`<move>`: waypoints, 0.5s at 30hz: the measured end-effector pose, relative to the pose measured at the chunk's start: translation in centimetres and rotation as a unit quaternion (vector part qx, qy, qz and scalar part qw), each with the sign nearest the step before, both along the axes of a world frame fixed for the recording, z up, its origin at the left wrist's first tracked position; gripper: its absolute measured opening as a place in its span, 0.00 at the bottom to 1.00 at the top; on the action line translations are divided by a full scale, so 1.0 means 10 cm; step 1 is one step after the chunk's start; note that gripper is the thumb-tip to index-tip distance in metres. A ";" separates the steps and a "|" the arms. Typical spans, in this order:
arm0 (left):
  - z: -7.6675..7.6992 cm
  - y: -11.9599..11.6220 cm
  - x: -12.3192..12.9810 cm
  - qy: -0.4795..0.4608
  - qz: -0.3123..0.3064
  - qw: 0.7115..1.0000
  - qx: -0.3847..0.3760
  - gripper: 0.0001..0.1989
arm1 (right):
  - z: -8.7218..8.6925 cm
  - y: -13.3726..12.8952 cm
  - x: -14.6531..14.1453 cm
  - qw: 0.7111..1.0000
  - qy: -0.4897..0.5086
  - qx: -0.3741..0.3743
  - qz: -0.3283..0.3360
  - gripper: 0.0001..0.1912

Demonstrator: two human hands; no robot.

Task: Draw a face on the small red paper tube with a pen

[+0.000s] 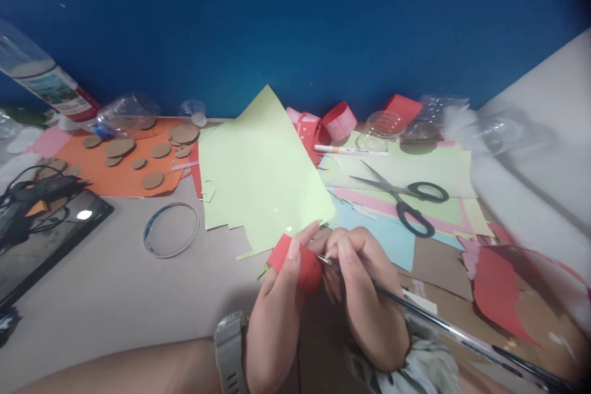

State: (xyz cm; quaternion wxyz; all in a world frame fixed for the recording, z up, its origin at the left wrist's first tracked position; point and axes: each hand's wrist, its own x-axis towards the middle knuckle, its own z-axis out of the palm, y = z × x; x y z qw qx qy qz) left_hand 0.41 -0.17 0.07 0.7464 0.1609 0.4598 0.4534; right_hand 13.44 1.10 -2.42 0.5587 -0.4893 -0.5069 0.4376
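Two bare hands are at work over the table [138, 295], one red piece [285, 252] between them, just in front of the one big green sheet [258, 178]. I count one pair of scissors [399, 191], one white marker [351, 150], one ring [146, 237], one labelled bottle [60, 83], and at least ten brown discs [120, 148], some overlapping, mostly on an orange sheet [96, 169]. The red piece is flat and smooth at one end, rounded and finely ridged at the other, with a green scrap [263, 270] poking out at its left. Its long axis slants from upper left to lower right, ridged end towards the right hand [367, 289]. The left hand [281, 301] has it pinched under the thumb; the right grips one dark rod [436, 320], its shiny tip beside the ridges, though I can't tell whether they touch.
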 end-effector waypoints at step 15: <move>0.03 0.01 0.02 0.028 -0.001 1.000 -0.012 0.32 | -0.01 0.01 0.02 0.998 -0.037 0.056 0.014 0.27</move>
